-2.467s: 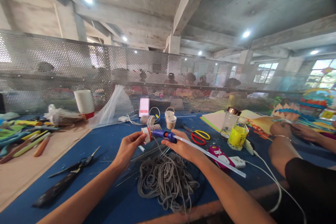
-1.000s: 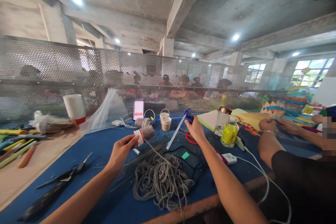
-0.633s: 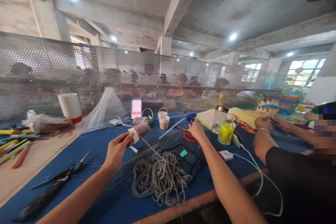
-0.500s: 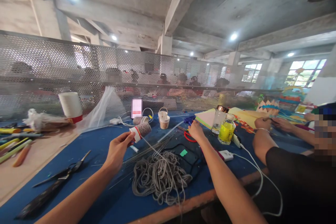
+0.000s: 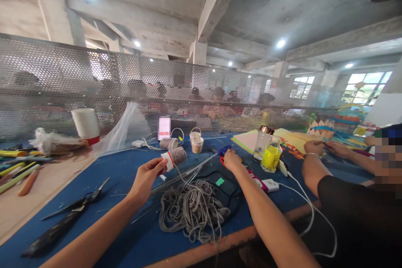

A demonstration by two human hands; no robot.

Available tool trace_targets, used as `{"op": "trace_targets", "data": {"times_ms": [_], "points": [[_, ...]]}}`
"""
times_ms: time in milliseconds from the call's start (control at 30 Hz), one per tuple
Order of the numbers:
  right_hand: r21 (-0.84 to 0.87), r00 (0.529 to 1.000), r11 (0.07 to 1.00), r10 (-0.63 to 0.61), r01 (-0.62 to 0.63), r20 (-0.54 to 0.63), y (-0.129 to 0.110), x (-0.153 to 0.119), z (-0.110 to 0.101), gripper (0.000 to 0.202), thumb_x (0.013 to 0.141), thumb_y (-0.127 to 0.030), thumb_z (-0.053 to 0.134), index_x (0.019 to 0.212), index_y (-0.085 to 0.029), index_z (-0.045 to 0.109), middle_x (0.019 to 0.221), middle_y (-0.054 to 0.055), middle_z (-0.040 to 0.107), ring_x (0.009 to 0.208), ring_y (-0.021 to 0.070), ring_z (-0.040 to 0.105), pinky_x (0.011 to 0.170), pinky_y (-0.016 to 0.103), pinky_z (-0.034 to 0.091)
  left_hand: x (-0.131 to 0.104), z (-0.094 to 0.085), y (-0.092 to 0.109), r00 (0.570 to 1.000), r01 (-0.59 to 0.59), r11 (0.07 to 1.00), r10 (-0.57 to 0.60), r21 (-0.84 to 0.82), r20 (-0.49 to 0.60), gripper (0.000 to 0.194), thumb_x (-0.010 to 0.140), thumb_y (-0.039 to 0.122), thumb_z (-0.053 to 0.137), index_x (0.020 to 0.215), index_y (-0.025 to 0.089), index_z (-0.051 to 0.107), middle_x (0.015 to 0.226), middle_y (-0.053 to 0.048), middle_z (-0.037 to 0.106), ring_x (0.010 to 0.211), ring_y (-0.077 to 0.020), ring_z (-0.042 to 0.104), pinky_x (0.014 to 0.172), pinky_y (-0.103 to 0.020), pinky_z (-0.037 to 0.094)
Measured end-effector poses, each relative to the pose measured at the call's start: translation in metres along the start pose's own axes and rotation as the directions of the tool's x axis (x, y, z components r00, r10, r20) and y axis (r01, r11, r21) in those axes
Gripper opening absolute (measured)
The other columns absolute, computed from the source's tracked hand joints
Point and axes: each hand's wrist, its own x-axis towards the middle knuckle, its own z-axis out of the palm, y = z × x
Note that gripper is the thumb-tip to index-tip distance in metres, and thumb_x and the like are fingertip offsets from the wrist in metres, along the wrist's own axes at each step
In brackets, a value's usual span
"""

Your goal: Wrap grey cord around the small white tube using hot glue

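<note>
My left hand (image 5: 150,176) holds a paper cup (image 5: 176,158) by its white, red-rimmed end; grey cord is wound round the rest of it. From the cup a strand runs down to a loose pile of grey cord (image 5: 194,209) on the blue table (image 5: 125,226). My right hand (image 5: 231,160) is closed on the red handles of scissors (image 5: 222,160), beside a blue object (image 5: 225,150). Thin wires and a clear strip lie between my hands. Behind them stand a small cord-wrapped bucket (image 5: 197,143) and another wrapped cup (image 5: 168,143).
Black shears (image 5: 75,211) lie at the left, near tools and stacked paper cups (image 5: 85,123). A jar (image 5: 262,142), a yellow bottle (image 5: 271,155) and a white cable are at the right. A person's hands (image 5: 315,148) work there. A perforated screen (image 5: 141,75) stands behind.
My left hand and the wrapped cup have moved slightly right and up. My right hand has closed on the red scissors, whose handles have lifted and shifted.
</note>
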Motion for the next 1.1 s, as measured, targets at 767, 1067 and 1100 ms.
{"op": "trace_targets", "data": {"times_ms": [767,1067,1100], "points": [[0.929,0.692,0.263,-0.722,0.261,0.009,-0.087,-0.073,-0.009,0.043,0.084,-0.045,0.061,0.117,-0.017,0.058,0.105,0.009,0.069,0.098,0.0181,0.065,0.084,0.029,0.049,-0.004,0.006,0.006,0.999,0.016,0.995,-0.012,-0.098,0.043,0.036,0.064,0.043,0.078,0.088,0.017,0.075,0.078,-0.004,0.071,0.07,-0.0157,0.059,0.073,-0.028,0.049],[0.926,0.769,0.246,-0.635,0.287,-0.07,-0.087,-0.079,-0.024,0.029,0.087,-0.043,0.055,0.092,-0.015,0.062,0.06,-0.005,0.055,0.048,0.0071,0.053,0.052,0.018,0.043,-0.008,0.008,0.008,0.996,-0.024,0.999,0.021,0.036,0.091,0.033,0.072,0.042,0.07,0.093,0.017,0.075,0.079,-0.005,0.071,0.072,-0.018,0.059,0.073,-0.028,0.046],[0.902,0.791,0.273,-0.602,0.335,-0.111,-0.086,-0.078,-0.025,0.029,0.088,-0.043,0.054,0.092,-0.016,0.062,0.059,-0.005,0.054,0.046,0.0066,0.051,0.05,0.017,0.041,-0.009,0.009,0.009,0.994,-0.03,0.998,0.024,0.053,0.102,0.032,0.073,0.043,0.069,0.092,0.018,0.075,0.079,-0.005,0.071,0.072,-0.0183,0.059,0.073,-0.028,0.046]]}}
